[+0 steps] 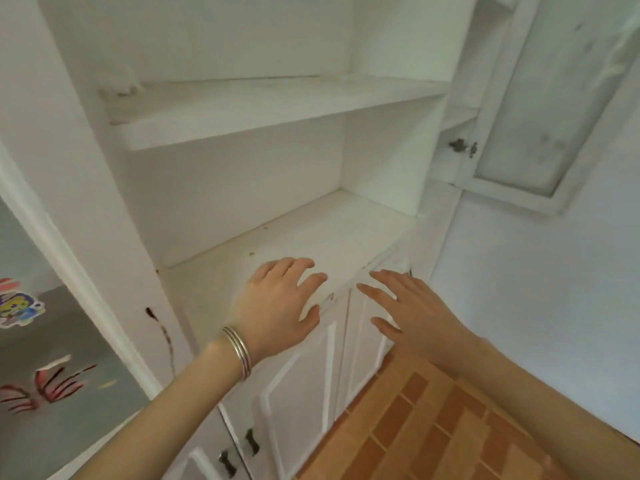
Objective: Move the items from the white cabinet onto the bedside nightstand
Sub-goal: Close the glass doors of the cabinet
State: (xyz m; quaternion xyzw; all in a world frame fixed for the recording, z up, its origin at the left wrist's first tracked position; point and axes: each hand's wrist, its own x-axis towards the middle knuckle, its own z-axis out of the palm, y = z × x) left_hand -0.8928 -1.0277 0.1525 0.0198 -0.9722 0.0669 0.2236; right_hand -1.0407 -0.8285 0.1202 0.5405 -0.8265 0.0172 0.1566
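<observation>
Nearest the camera, two bare forearms reach forward over an orange-brown tiled floor (433, 434) laid in a brick-like pattern at the lower right. The left wrist carries a silver bangle (238, 351) of several bands. The left hand (280, 303) is held palm down with its fingers spread and slightly curled, holding nothing, over the front edge of the lower shelf (311, 237) of the white cabinet (114, 209); whether the palm touches the wood cannot be told. The right hand (412, 313), just beside it and apart from it, is also palm down with fingers fanned wide and holding nothing, in front of the shelf's right front corner. Below the hands the cabinet has shut panelled lower doors (301, 393), white with raised frames, and dark metal handles (252, 441) show near the bottom edge. At the far left a grey panel (62, 368) carries a cartoon sticker (17, 304) and red painted strokes. Beyond the hands, the lower shelf shows only a few small dark specks on its white surface, and no items to move can be seen on it. Above it the upper shelf (277, 105) looks bare too, with chipped paint at its left end. At the upper right a frosted-glass cabinet door (540, 109) stands swung open, a dark hinge (462, 146) on its frame, beside a pale blue wall (536, 289).
</observation>
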